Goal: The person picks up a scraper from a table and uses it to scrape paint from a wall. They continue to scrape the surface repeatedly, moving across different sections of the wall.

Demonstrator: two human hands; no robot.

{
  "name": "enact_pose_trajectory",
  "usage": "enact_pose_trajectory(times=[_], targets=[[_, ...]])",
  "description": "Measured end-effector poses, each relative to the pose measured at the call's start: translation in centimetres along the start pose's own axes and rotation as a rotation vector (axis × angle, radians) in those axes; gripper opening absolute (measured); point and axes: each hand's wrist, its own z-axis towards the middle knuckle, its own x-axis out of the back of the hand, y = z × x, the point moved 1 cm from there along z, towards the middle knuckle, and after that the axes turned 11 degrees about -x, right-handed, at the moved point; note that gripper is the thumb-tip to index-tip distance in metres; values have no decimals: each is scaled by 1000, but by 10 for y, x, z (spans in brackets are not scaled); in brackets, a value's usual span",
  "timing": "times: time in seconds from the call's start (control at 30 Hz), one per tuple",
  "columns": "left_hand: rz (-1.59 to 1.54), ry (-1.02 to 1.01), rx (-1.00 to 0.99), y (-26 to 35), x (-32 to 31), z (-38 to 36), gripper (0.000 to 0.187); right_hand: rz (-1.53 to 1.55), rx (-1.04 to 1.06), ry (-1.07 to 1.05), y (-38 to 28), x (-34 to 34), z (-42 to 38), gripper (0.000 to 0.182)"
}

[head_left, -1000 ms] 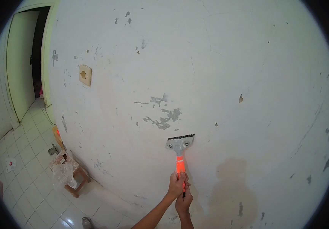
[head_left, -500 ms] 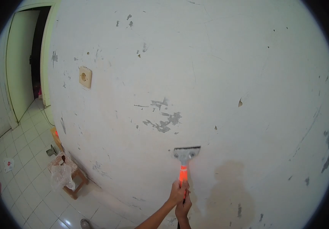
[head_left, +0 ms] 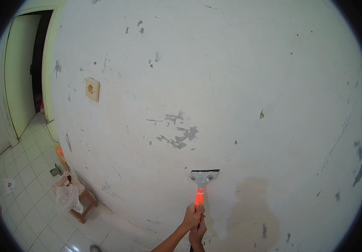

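A wide-bladed scraper (head_left: 203,178) with a grey metal head and an orange handle is held upright, its dark blade edge at or against the white wall (head_left: 248,75). My left hand (head_left: 192,215) is wrapped around the handle below its bright orange part. Just beneath, my right hand (head_left: 197,232) is closed around the lower end of the handle, partly hidden behind the left. Above the blade, grey patches (head_left: 180,136) show where the wall surface is worn off.
A beige wall socket (head_left: 92,89) sits at upper left. A small stool (head_left: 89,206) bearing a clear plastic bag (head_left: 68,199) stands on the tiled floor (head_left: 46,227) by the wall. Farther back is a partly open door (head_left: 20,75). Small chips and cracks mark the wall.
Both hands and the scraper have moved a short way down the wall. The view has shifted slightly; both hands keep their grip.
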Motion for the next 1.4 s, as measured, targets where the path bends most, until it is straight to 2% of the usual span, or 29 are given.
enact_pose_trajectory(times=[0.03, 0.17, 0.23, 0.27, 0.37, 0.47, 0.57, 0.7, 0.77, 0.8, 0.9, 0.97, 1.03, 1.1, 1.17, 1.2, 1.3, 1.4], targets=[[3, -15, -2, 0, -1, -1, 42, 22, -88, -36, -4, 3, -3, 58], [21, -13, -51, 22, 2, 27, 41, 11, -96, -35, -8, -14, 21, 61], [5, -12, -107, 29, 5, 32, 40, 5, 14, 7, -7, -23, 25, 53], [8, -15, -104, 22, 8, 28, 40, -31, 46, 19, -2, -22, 20, 54], [67, -37, -25, -13, 16, -2, 40, -50, 10, -3, 22, -11, -2, 57], [50, -62, 62, -19, 22, -16, 39, -12, -21, 36, 39, -12, -16, 61], [162, -18, 22, -4, 24, 0, 37, 52, 0, -19, 25, -25, -4, 64], [195, 14, -86, 55, 30, 31, 40, 196, -79, 8, -12, -55, 11, 58], [378, -22, -142, 70, 49, 39, 38, 279, -243, -169, -34, -61, 10, 53], [475, -49, -177, 82, 61, 36, 34, 392, -247, -163, -52, -64, 6, 46], [654, -124, -117, 94, 111, 21, 31, 547, -265, -128, -68, -77, -10, 46], [770, -164, -158, 117, 132, 11, 30, 592, -241, -141, -77, -97, -11, 45], [999, -229, -191, 146, 145, 7, 32, 651, -156, -252, -100, -121, -6, 46], [1117, -297, -184, 156, 169, 8, 36, 767, -197, -213, -113, -148, -5, 42], [1337, -423, -136, 176, 183, 11, 38, 884, -356, -215, -109, -177, -3, 36], [1358, -461, -125, 186, 188, 15, 37, 841, -348, -109, -119, -185, 0, 30], [1442, -623, -100, 212, 201, 37, 36, 775, -356, 45, -132, -207, 7, 26], [1442, -732, -159, 239, 192, 65, 35, 853, -342, 212, -159, -222, 16, 27]])
